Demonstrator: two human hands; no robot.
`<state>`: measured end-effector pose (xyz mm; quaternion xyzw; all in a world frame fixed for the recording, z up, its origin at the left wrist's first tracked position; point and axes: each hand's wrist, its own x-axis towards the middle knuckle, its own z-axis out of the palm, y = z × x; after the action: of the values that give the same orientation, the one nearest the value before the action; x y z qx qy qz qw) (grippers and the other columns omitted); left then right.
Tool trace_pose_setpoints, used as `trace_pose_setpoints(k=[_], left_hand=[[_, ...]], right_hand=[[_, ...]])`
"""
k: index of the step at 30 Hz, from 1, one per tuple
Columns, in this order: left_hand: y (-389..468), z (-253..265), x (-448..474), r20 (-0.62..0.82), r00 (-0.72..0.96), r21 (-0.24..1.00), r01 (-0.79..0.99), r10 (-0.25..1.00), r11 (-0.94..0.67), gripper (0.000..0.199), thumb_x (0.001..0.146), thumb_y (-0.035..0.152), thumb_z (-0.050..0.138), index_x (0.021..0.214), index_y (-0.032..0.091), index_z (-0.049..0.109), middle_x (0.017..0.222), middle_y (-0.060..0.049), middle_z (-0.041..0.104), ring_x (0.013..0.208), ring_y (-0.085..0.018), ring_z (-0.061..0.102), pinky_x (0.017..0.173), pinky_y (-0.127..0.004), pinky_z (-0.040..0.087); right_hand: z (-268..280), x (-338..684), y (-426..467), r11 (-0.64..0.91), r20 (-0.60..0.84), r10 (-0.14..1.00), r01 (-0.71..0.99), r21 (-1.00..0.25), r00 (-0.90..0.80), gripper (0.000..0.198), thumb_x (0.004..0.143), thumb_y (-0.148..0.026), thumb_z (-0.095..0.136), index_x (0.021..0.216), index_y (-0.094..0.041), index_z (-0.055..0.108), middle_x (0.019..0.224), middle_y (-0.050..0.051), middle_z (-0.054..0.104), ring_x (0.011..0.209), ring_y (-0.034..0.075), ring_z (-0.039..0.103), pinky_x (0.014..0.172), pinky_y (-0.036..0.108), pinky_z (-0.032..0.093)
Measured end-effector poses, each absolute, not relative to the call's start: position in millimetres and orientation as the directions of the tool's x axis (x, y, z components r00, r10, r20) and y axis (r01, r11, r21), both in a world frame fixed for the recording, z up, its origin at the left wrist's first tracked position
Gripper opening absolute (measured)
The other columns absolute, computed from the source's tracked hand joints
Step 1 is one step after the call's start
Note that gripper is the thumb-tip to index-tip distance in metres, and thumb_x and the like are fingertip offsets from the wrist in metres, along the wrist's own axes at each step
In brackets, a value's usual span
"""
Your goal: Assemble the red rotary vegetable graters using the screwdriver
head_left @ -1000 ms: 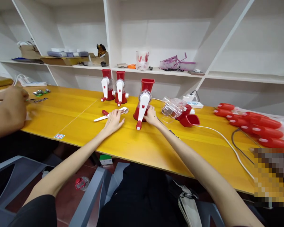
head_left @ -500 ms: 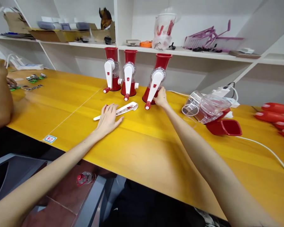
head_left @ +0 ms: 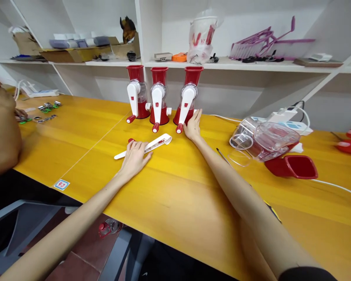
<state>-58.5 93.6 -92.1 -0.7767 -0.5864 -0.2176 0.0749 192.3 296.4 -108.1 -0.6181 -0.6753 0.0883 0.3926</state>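
Note:
Three red and white rotary graters with cranks stand in a row at the back of the table: a left grater (head_left: 137, 93), a middle grater (head_left: 159, 96) and a right grater (head_left: 190, 95). My right hand (head_left: 194, 127) touches the right side of the right grater's base, fingers stretched out along it. Part of these fingers is behind the base. My left hand (head_left: 134, 156) lies over a loose white crank handle (head_left: 161, 142), its thumb apart and its fingers across the handle. A red knob (head_left: 131, 140) shows just beyond those fingers.
Right of my arm lie a clear plastic grater body (head_left: 276, 136) and a red hopper (head_left: 292, 166), near a power strip (head_left: 294, 124). A co-worker's arm (head_left: 2, 128) is at the left, near small metal parts (head_left: 48, 106). Shelves (head_left: 251, 64) rise behind the table.
The right grater has shifted left, closer to the middle one, with my right hand against its base. My right fingers are straighter now. My left hand stays on the crank handle.

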Motion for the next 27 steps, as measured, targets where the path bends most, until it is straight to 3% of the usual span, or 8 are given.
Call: trace_pose_setpoints(k=[3, 10, 17, 20, 25, 27], left_hand=[[94, -93, -61, 0.442, 0.254, 0.124, 0.933, 0.86, -0.339, 0.024, 0.096, 0.033, 0.054, 0.112, 0.02, 0.065, 0.105, -0.011, 0.07, 0.107, -0.031, 0.061, 0.113, -0.052, 0.038], [90, -91, -63, 0.457, 0.326, 0.09, 0.909, 0.828, -0.408, 0.022, 0.094, 0.031, 0.05, 0.102, 0.02, 0.068, 0.099, -0.011, 0.07, 0.103, -0.031, 0.062, 0.109, -0.051, 0.041], [64, -87, -40, 0.418, 0.39, 0.117, 0.873, 0.821, -0.474, 0.023, 0.092, 0.033, 0.047, 0.1, 0.019, 0.065, 0.1, -0.012, 0.069, 0.101, -0.031, 0.062, 0.099, -0.048, 0.048], [58, -85, -34, 0.421, 0.374, 0.108, 0.884, 0.827, -0.455, 0.024, 0.091, 0.033, 0.047, 0.103, 0.02, 0.064, 0.1, -0.012, 0.068, 0.102, -0.032, 0.062, 0.1, -0.051, 0.048], [41, -79, -9, 0.598, 0.358, 0.103, 0.852, 0.717, -0.512, 0.037, 0.088, 0.029, 0.053, 0.124, 0.019, 0.055, 0.128, -0.016, 0.059, 0.123, -0.034, 0.054, 0.109, -0.054, 0.043], [30, -79, 22, 0.625, 0.382, 0.131, 0.808, 0.68, -0.574, 0.036, 0.09, 0.028, 0.054, 0.125, 0.021, 0.053, 0.129, -0.015, 0.058, 0.126, -0.032, 0.054, 0.111, -0.053, 0.042]], right_hand=[[-114, 191, 267, 0.222, 0.435, 0.897, 0.771, -0.598, 0.08, 0.078, 0.094, -0.029, 0.039, 0.156, -0.001, 0.001, 0.162, 0.033, -0.01, 0.155, 0.042, 0.016, 0.119, 0.065, 0.028], [-108, 200, 187, 0.255, 0.423, 0.906, 0.814, -0.521, -0.014, 0.066, 0.092, -0.009, 0.027, 0.157, -0.004, 0.017, 0.161, 0.027, 0.021, 0.154, 0.033, 0.026, 0.123, 0.059, 0.03], [-97, 211, 82, 0.283, 0.387, 0.916, 0.857, -0.432, -0.107, 0.059, 0.096, -0.014, 0.036, 0.155, -0.014, 0.029, 0.15, 0.02, 0.042, 0.14, 0.028, 0.046, 0.115, 0.052, 0.045], [-86, 234, 37, 0.332, 0.41, 0.897, 0.865, -0.376, -0.166, 0.06, 0.094, -0.009, 0.026, 0.153, -0.014, 0.035, 0.147, 0.02, 0.044, 0.139, 0.028, 0.045, 0.115, 0.05, 0.045], [-70, 308, -9, 0.358, 0.426, 0.877, 0.895, -0.265, -0.224, 0.043, 0.095, -0.025, 0.043, 0.135, -0.013, 0.056, 0.148, 0.02, 0.044, 0.142, 0.035, 0.037, 0.121, 0.06, 0.03], [-71, 333, -19, 0.333, 0.383, 0.896, 0.912, -0.239, -0.226, 0.044, 0.094, -0.026, 0.048, 0.136, -0.015, 0.056, 0.147, 0.019, 0.046, 0.134, 0.034, 0.044, 0.115, 0.058, 0.037]])
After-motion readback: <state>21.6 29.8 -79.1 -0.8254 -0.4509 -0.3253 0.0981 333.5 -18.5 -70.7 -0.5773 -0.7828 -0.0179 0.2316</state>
